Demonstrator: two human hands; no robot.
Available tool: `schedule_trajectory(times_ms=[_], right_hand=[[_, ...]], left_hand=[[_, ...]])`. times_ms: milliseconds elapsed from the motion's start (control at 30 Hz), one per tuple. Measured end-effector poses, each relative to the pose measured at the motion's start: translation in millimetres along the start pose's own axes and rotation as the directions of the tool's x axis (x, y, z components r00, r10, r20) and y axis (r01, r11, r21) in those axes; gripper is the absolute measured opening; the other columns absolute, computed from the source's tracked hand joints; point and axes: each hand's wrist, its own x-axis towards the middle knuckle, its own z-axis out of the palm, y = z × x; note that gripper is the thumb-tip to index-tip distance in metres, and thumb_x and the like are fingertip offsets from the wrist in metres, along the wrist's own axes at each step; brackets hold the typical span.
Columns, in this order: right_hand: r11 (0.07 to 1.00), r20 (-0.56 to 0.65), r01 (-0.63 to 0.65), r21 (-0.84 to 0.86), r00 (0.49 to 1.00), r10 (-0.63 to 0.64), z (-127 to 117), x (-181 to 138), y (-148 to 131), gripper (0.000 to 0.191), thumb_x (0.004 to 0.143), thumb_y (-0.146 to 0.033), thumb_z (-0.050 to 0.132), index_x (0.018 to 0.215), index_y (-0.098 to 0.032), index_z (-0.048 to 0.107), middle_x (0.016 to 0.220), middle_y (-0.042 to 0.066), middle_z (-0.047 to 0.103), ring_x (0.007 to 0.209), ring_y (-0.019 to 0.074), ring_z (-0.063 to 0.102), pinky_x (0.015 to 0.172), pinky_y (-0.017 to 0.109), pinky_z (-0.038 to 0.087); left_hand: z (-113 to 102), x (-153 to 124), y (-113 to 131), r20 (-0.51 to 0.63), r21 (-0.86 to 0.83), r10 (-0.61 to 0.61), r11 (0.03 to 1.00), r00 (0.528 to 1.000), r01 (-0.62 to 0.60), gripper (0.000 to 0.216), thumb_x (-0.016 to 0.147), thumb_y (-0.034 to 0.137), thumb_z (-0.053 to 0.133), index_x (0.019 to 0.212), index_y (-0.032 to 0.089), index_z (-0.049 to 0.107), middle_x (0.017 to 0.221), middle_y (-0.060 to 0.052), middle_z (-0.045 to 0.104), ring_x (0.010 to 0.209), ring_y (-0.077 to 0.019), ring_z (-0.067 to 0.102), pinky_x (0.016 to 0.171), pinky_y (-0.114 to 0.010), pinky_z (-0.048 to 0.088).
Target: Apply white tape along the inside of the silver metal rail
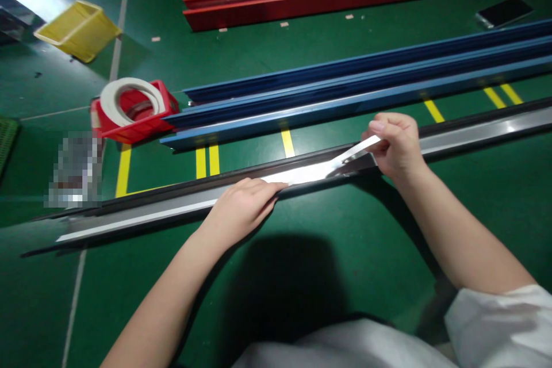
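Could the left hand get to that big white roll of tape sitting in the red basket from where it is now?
Probably, with a long stretch. The left hand presses flat on the white strip in the dark rail. The tape roll in the red basket lies beyond the rail to the left, with only green floor between.

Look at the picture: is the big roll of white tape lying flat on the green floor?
No: the roll of white tape rests tilted on top of a red basket, not on the green floor.

A pixelated patch (74, 169) hides something beside the red basket (142, 123); the blue rails (366, 83) run off frame.
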Motion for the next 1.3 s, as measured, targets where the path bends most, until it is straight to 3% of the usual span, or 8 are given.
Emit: schedule_trajectory(times_ms=[300,633,833,1067,1300], right_hand=[[1.000,0.061,-0.009,0.007,0.998,0.008,2.0,-2.5,2.5,0.057,0.063,-0.041,0.077,0.045,-0.019,0.027,0.044,-0.006,0.016,0.040,0.0055,0.016,0.045,0.027,0.012],[1.000,0.126,0.030,-0.004,0.992,-0.029,2.6,-5.7,3.0,0.053,0.070,-0.034,0.074,0.045,-0.018,0.030,0.044,-0.006,0.020,0.041,0.0061,0.020,0.045,0.027,0.013],[0.999,0.177,-0.020,-0.030,0.984,0.025,1.2,-7.1,2.2,0.050,0.072,-0.031,0.073,0.045,-0.017,0.033,0.045,-0.005,0.024,0.043,0.0053,0.022,0.048,0.029,0.012],[1.000,0.200,-0.018,-0.019,0.980,0.021,0.1,-6.0,2.6,0.050,0.071,-0.030,0.074,0.045,-0.016,0.034,0.044,-0.005,0.026,0.043,0.0050,0.023,0.048,0.029,0.012],[0.999,0.209,-0.019,-0.046,0.978,0.028,0.6,-5.1,3.1,0.052,0.071,-0.034,0.074,0.045,-0.017,0.032,0.044,-0.005,0.024,0.043,0.0053,0.022,0.047,0.028,0.011]], left_hand=[[-1.1,0.5,1.5,0.004,-0.046,-0.038,0.998,0.999,0.038,0.026,0.096,0.026,0.042,0.119,0.023,0.054,0.113,-0.002,0.067,0.098,-0.0175,0.062,0.087,-0.032,0.046],[-5.0,12.7,10.4,0.061,-0.054,-0.102,0.993,0.993,0.106,0.024,0.090,0.022,0.044,0.111,0.023,0.055,0.104,-0.005,0.063,0.099,-0.0193,0.060,0.085,-0.032,0.048],[-8.2,19.8,19.2,0.068,-0.009,-0.134,0.991,0.989,0.135,0.022,0.091,0.026,0.045,0.110,0.024,0.056,0.103,-0.005,0.062,0.097,-0.0190,0.061,0.082,-0.031,0.050],[-7.6,23.1,23.8,0.057,0.074,-0.128,0.990,0.990,0.124,0.022,0.092,0.027,0.045,0.110,0.024,0.057,0.096,-0.004,0.064,0.093,-0.0190,0.061,0.076,-0.030,0.049],[-3.2,25.8,23.0,0.031,0.093,-0.066,0.994,0.997,0.062,0.027,0.093,0.025,0.043,0.116,0.022,0.056,0.098,-0.006,0.065,0.097,-0.0196,0.060,0.085,-0.033,0.048]])
